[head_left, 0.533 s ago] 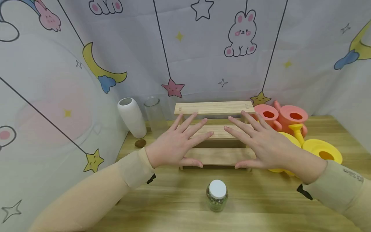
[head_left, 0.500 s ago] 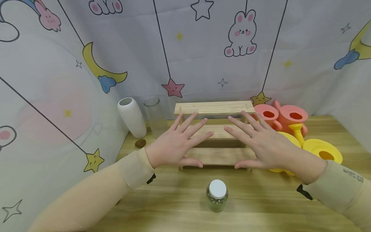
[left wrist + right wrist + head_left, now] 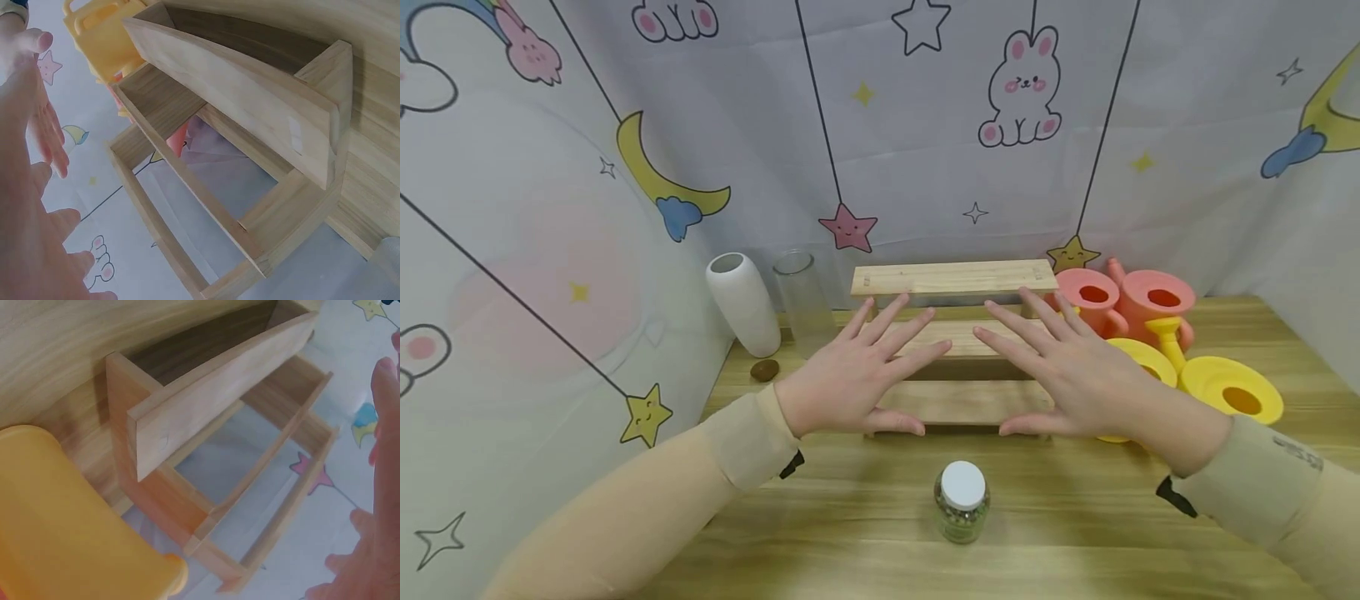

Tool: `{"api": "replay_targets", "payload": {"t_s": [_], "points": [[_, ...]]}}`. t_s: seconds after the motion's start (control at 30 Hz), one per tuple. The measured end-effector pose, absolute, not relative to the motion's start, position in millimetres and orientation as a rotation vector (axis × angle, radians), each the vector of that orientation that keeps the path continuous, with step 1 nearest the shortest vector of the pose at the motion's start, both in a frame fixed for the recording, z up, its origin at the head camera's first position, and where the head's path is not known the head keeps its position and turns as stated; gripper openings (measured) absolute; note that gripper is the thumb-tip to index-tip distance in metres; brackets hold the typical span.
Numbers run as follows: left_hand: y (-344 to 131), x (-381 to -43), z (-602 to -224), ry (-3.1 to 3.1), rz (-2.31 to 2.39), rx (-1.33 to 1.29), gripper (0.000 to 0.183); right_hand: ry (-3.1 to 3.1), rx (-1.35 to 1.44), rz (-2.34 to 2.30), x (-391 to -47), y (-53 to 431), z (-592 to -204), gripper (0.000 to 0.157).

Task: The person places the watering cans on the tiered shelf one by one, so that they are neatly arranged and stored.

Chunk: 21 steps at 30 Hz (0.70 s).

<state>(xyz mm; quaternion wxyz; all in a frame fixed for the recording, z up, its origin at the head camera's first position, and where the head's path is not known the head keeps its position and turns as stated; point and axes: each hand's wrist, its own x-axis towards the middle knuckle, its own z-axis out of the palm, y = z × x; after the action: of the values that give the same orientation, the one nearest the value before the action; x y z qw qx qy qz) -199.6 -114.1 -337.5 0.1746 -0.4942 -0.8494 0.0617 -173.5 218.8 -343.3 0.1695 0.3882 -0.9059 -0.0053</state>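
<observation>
Both hands hover with fingers spread in front of a stepped wooden shelf (image 3: 955,277), holding nothing. In the head view my left hand (image 3: 850,375) overlaps the shelf's left side, palm down. My right hand (image 3: 1078,371) overlaps its right side, its thumb aimed toward the left thumb. Nearer me, a small glass jar (image 3: 962,504) with a white lid and dark and green contents stands upright on the table. The left wrist view has the shelf (image 3: 231,81) beside the left fingers (image 3: 62,225); in the right wrist view the shelf (image 3: 225,394) appears beside the right fingers (image 3: 356,562).
Back left stand a white vase (image 3: 745,308) and a clear glass cylinder (image 3: 805,304), with a small brown oval object (image 3: 764,370) before them. Pink watering cans (image 3: 1157,296) and yellow watering cans (image 3: 1228,387) crowd the right. A printed curtain (image 3: 925,125) hangs behind.
The right hand has shifted slightly left, nearer the left hand. The head view has turned a little; the left hand and the objects stay in place.
</observation>
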Motion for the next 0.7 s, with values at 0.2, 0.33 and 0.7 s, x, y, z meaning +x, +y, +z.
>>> {"api": "replay_targets", "payload": {"t_s": [0.2,0.33,0.7], "points": [[-119,-204,-335,-2.432,-0.071,-1.240,0.096,-2.462,0.977,0.177,-163,242,-338,0.106],[-132,-211,-350,-2.484,-0.442,-0.949,0.093,-2.441,0.729,0.355,-145,282,-342,0.102],[-154,-208,-432,-2.742,-1.335,-0.333,0.097,-2.566,-0.098,0.541,-83,375,-393,0.103]]}}
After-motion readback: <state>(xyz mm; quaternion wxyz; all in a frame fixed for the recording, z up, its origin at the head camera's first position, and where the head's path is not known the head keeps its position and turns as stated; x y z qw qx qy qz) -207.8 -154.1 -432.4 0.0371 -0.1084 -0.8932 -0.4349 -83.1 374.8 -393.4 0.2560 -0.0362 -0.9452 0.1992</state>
